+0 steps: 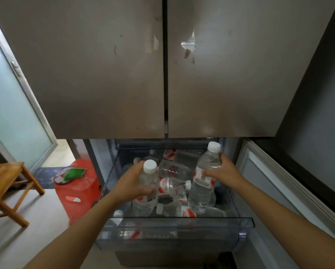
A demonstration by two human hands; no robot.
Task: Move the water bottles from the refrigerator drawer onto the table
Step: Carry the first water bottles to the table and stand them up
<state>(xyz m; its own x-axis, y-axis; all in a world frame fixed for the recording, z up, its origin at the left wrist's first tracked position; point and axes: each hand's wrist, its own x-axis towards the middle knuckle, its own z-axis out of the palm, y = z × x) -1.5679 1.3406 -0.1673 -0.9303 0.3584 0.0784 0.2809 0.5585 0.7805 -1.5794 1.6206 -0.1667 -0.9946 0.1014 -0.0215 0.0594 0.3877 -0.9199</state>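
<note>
Over the drawer [174, 230], left hand [131, 183] gripping bottle [146, 202], right hand [224, 169] another [203, 189]

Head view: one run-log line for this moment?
left hand: grips left bottle | right hand: grips right bottle | both upright, within drawer | other bottles: lying in drawer

Reaching in with both arms, gripping with both hands.
Stretching bare forearms forward and down from the lower corners, converging slightly. Curling the left hand [132, 184] round the shoulder of the left bottle [148, 176], just under its white cap. Clamping the right hand [225, 169] on the upper half of the right bottle [202, 188], thumb by the label's top edge.
</note>
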